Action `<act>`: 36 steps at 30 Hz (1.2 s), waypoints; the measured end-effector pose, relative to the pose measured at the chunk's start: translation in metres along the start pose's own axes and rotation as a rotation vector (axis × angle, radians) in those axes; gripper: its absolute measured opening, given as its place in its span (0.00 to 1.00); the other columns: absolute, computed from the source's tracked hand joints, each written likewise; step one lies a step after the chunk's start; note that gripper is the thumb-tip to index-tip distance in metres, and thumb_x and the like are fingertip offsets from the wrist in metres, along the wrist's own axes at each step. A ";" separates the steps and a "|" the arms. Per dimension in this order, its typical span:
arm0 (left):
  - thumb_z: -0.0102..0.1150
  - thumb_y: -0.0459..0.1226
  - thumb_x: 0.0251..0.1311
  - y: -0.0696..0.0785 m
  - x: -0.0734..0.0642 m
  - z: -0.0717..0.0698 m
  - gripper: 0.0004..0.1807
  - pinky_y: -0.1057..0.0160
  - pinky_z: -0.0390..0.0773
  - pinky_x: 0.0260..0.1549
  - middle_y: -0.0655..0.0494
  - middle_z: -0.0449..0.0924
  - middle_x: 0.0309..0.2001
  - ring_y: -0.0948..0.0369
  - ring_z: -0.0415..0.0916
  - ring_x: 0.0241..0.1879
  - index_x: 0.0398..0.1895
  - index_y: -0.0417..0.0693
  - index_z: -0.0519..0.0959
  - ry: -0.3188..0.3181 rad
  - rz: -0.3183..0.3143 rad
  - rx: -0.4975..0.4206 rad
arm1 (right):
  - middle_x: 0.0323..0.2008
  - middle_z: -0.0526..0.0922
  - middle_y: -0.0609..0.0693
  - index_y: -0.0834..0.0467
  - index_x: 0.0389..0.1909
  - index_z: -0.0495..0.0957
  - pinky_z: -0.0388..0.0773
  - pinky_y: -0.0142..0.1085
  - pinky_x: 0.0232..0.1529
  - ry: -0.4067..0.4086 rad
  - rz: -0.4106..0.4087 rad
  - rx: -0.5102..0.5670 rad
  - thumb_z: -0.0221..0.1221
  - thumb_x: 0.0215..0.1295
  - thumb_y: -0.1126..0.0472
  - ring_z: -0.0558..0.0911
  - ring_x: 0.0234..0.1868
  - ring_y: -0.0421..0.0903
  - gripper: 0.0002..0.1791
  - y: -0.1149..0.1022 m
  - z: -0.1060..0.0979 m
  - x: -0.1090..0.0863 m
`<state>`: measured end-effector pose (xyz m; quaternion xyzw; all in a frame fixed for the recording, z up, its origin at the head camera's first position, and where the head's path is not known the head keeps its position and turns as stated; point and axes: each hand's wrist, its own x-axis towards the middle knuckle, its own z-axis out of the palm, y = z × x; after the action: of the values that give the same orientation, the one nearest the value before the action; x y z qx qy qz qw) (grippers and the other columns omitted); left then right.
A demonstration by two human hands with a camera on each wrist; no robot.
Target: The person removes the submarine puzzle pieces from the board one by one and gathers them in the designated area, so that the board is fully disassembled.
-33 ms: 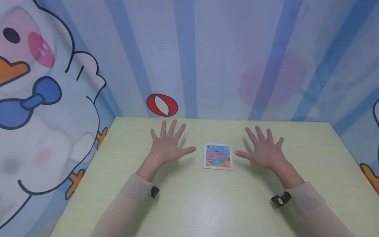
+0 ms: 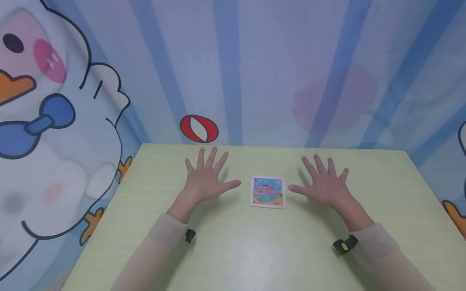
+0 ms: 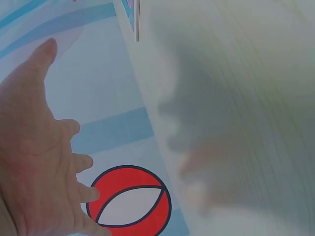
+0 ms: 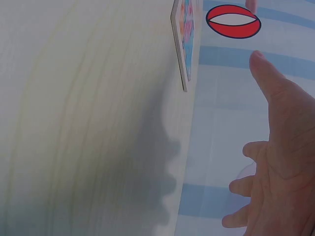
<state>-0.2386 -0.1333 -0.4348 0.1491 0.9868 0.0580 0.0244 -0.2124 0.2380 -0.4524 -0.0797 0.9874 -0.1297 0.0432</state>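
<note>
From my distant seat I am looking down through the head camera at a pale bench (image 2: 255,246), where a square picture board (image 2: 267,192) is lying flat between the two hands, its white border framing a pink shape on blue. The left hand (image 2: 205,184) is hanging above the bench to the board's left, palm down, its fingers (image 2: 211,157) spreading wide and its thumb pointing inward toward the board. The right hand (image 2: 327,188) is mirroring it on the other side, fingers (image 2: 320,163) likewise fanning apart, and its thumb tip is showing just beside the board's right edge, closer than the left thumb. Both hands are casting shadows on the surface, and each wrist camera is showing me its palm standing off the bench, with part of the board coming in at the top. Light sleeves (image 2: 156,242) are covering the forearms, and a small black device (image 2: 345,245) is sitting at each cuff. Behind the bench a blue striped cloth (image 2: 269,81) is hanging, bearing a red-and-white ball (image 2: 199,129) and, at the left, a big white cartoon bird (image 2: 76,161).
</note>
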 end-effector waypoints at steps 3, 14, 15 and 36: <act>0.39 0.81 0.57 0.000 0.001 0.001 0.58 0.20 0.34 0.66 0.52 0.34 0.85 0.39 0.26 0.81 0.86 0.67 0.45 0.006 0.014 -0.001 | 0.82 0.41 0.66 0.48 0.85 0.43 0.27 0.83 0.60 0.000 -0.001 0.006 0.47 0.57 0.13 0.37 0.77 0.78 0.65 0.000 0.000 0.000; 0.48 0.73 0.65 0.014 -0.001 0.011 0.51 0.31 0.47 0.72 0.49 0.42 0.84 0.45 0.41 0.81 0.85 0.63 0.49 0.030 0.250 -0.006 | 0.80 0.50 0.68 0.52 0.84 0.51 0.40 0.78 0.67 0.041 -0.063 0.029 0.53 0.62 0.19 0.45 0.78 0.74 0.60 -0.006 0.001 0.002; 0.48 0.72 0.65 0.016 -0.001 0.012 0.51 0.32 0.48 0.72 0.49 0.42 0.84 0.46 0.43 0.81 0.85 0.63 0.49 0.033 0.270 -0.004 | 0.79 0.52 0.68 0.53 0.83 0.53 0.43 0.77 0.67 0.046 -0.073 0.030 0.54 0.63 0.21 0.48 0.78 0.74 0.58 -0.007 0.002 0.002; 0.48 0.74 0.63 0.083 -0.003 0.050 0.48 0.38 0.52 0.74 0.51 0.45 0.84 0.48 0.44 0.81 0.84 0.70 0.55 -0.140 0.414 0.044 | 0.48 0.85 0.57 0.61 0.62 0.80 0.79 0.54 0.47 0.008 -0.097 0.356 0.65 0.71 0.51 0.84 0.48 0.56 0.25 -0.022 0.031 0.021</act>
<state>-0.2084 -0.0505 -0.4746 0.3528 0.9321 0.0295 0.0770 -0.2267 0.2058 -0.4784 -0.1177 0.9440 -0.3048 0.0465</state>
